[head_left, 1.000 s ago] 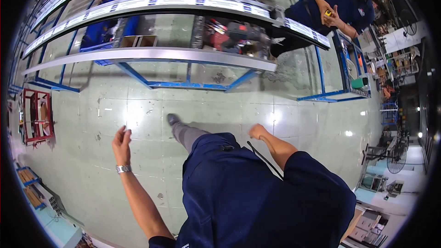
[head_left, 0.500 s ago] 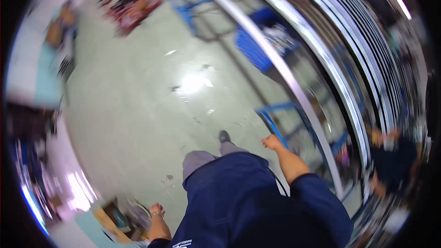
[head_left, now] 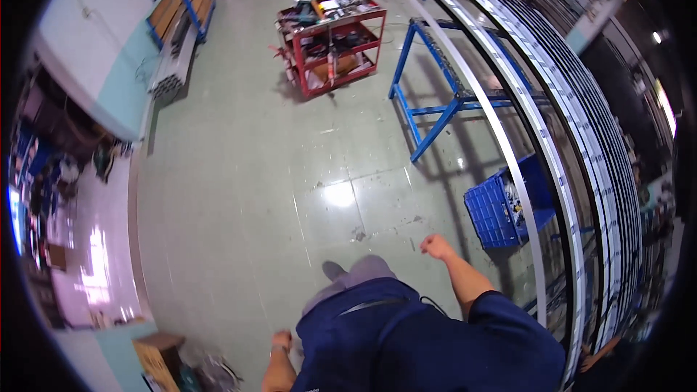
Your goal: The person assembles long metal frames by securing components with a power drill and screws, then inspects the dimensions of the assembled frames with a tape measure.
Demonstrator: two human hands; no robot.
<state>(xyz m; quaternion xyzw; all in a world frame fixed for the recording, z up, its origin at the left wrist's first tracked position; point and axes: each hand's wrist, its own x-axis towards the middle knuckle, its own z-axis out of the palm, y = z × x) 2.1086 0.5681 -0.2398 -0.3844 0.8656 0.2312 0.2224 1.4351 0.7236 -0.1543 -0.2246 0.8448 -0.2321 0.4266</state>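
Note:
My right hand (head_left: 437, 247) hangs in front of me, its fingers loosely curled in, with nothing visible in them. Nearest to it, on its right, stand a blue plastic crate (head_left: 495, 207) with small parts inside and a long pale metal strip (head_left: 519, 174). By my left hip hangs my left hand (head_left: 282, 341), a band at its wrist; its small, partly hidden fingers look curled, and no held thing shows. Neither hand touches anything. Beyond the strip, long metal profiles (head_left: 563, 163) lie side by side on a blue steel stand (head_left: 435, 110).
A red tool trolley (head_left: 340, 87) loaded with tools stands ahead. Metal tubes (head_left: 174, 65) lie along the left wall near wooden-slatted blue frames (head_left: 196, 0). A wooden box (head_left: 156, 352) sits at lower left. Another person's arm (head_left: 601, 356) reaches in at lower right.
The view has turned to the right and sharpened. The trolley and the crate now appear further right, and more of the blue stand shows. Both hands stay off everything.

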